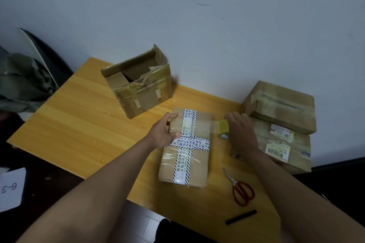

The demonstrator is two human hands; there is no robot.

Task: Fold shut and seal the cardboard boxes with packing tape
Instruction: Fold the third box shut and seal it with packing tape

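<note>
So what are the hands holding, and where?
The left hand grips the flat box at its far left edge; the right hand holds the tape roll.

Flat box (185,150) sits mid-table (79,124). Open box (138,83) at 11 o'clock, two stacked boxes (280,120) at 3, scissors (240,189) and marker (241,217) around 5.

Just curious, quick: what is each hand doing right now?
Left hand: grips the flat box at its edge.
Right hand: holds the tape roll.
</note>
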